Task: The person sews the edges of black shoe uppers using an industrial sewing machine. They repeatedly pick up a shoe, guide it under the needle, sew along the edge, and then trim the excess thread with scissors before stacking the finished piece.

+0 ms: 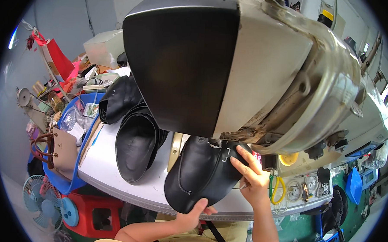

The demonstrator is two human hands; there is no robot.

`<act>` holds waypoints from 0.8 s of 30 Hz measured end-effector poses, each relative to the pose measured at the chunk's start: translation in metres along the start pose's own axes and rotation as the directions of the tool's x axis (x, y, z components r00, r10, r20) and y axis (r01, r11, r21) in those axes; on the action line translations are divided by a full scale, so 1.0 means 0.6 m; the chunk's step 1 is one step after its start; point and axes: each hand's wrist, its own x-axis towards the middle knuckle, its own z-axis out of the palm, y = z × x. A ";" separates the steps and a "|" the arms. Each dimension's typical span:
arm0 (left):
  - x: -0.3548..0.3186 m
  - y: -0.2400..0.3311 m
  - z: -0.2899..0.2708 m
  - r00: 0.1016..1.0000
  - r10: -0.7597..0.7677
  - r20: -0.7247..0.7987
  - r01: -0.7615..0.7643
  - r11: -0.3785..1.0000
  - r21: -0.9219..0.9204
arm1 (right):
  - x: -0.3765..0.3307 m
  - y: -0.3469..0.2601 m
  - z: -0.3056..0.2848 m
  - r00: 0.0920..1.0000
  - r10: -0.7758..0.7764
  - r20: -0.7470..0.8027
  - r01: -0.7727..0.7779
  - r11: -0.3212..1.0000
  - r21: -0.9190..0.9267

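Observation:
A black leather shoe upper lies on the white worktable under the head of a large sewing machine. My left hand pinches its near rounded edge, thumb on top and fingers beneath. On the right side of the upper, my right hand rests two outstretched fingers on the leather, beside pale marks. Its other fingers curl in around a small silvery thing that I cannot make out. The machine head hides the far end of the upper and the needle area.
Stacked black uppers lie left of the work, with a rolled black piece behind. A blue bin holds a beige handbag. Below stand a red stool and a fan. Bobbins and a yellow cord lie at right.

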 end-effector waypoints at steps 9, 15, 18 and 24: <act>0.002 -0.027 0.012 0.999 0.022 0.033 -0.025 0.997 0.072 | 0.005 0.007 -0.001 0.999 0.045 0.024 -0.048 0.990 0.130; 0.031 -0.024 0.040 0.991 0.093 -0.094 -0.090 0.995 0.032 | 0.005 0.040 0.005 0.992 0.115 0.049 -0.121 0.982 0.147; 0.043 -0.009 0.046 0.991 0.088 -0.100 -0.079 0.993 0.093 | 0.011 0.050 0.010 0.995 0.091 0.033 -0.096 0.971 0.220; 0.008 -0.011 0.061 0.993 -0.111 0.028 0.108 0.990 0.089 | 0.019 0.041 0.008 0.995 0.087 0.039 -0.092 0.981 0.168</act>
